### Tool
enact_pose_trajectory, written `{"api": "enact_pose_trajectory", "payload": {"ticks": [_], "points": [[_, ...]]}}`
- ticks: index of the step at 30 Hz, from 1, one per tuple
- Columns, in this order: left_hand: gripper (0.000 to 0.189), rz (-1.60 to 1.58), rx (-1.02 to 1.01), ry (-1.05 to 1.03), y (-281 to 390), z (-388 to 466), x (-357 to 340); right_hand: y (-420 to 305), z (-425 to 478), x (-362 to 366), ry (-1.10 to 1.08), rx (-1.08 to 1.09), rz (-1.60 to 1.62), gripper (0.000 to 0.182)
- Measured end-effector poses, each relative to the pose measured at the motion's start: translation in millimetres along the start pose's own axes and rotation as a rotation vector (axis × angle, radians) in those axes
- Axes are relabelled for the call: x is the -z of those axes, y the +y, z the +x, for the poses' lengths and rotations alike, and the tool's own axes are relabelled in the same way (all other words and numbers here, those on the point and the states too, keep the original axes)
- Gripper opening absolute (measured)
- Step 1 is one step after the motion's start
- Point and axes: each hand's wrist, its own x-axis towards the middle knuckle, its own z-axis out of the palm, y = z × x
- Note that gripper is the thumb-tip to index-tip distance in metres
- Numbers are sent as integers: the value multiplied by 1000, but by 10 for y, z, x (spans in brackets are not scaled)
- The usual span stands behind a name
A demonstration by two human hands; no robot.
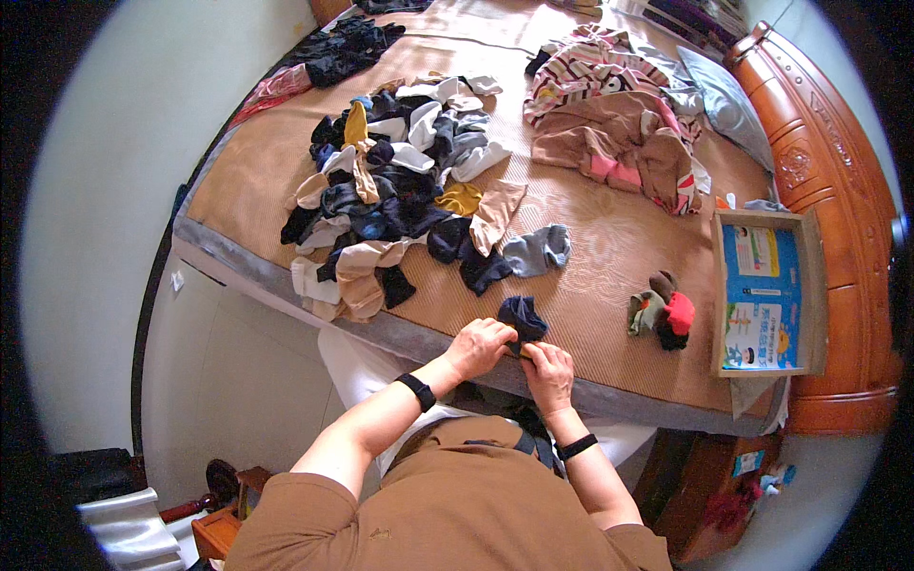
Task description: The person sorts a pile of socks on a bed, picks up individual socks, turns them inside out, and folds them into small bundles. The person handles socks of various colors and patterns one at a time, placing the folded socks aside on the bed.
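Both my hands grip a dark navy sock (523,319) at the near edge of the bed. My left hand (483,347) pinches it from the left, and my right hand (548,372) holds its lower right end. Fingers hide part of the fabric. Just beyond lies a grey sock (538,251), with a black sock (483,269) beside it. Farther up and to the left spreads a large heap of loose socks (400,178) in black, white, beige, grey and mustard. Right of my hands sit several bundled socks (664,310), in red, green, brown and black.
An open box (718,292) with a blue printed bottom stands at the bed's right. Behind are a crumpled brown and striped cloth (607,128) and a pillow (725,107). A carved wooden headboard (832,214) borders the right side. Black clothing (346,50) lies far left.
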Motion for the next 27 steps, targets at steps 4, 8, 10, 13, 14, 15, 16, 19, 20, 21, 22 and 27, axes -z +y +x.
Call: {"api": "enact_pose_trajectory", "payload": {"ticks": [4, 8, 10, 13, 14, 15, 16, 19, 20, 21, 22, 27], "points": [[18, -187, 269, -94, -18, 81, 41, 50, 79, 8, -101, -167, 65, 22], [16, -232, 395, -81, -60, 165, -30, 41, 186, -21, -159, -335, 125, 21], [17, -116, 321, -6, -45, 173, -86, 44, 205, -36, -219, -428, 74, 24], [43, 144, 185, 22, 88, 269, 17, 27, 233, -90, -158, -470, 17, 32], [51, 254, 87, 71, 141, 344, 62, 12, 251, -104, -112, -466, 1, 36], [59, 364, -8, 122, 157, 398, 89, -35, 298, -88, -78, -419, -34, 37], [68, 395, -70, 76, 67, 429, 22, -93, 358, -43, -44, -371, -70, 39], [60, 363, -151, -81, 15, 529, 0, -37, 394, -53, -79, -304, -126, 37], [46, 334, -120, -63, 15, 548, -4, -6, 380, -53, -110, -292, -108, 36], [39, 373, -87, -72, -3, 554, -23, 15, 387, -50, -141, -280, -89, 34], [32, 412, -53, -80, -17, 538, -39, 13, 389, -59, -111, -284, -82, 26], [6, 531, -91, 42, 52, 374, 12, -13, 359, -23, -68, -200, -101, 16]]}}
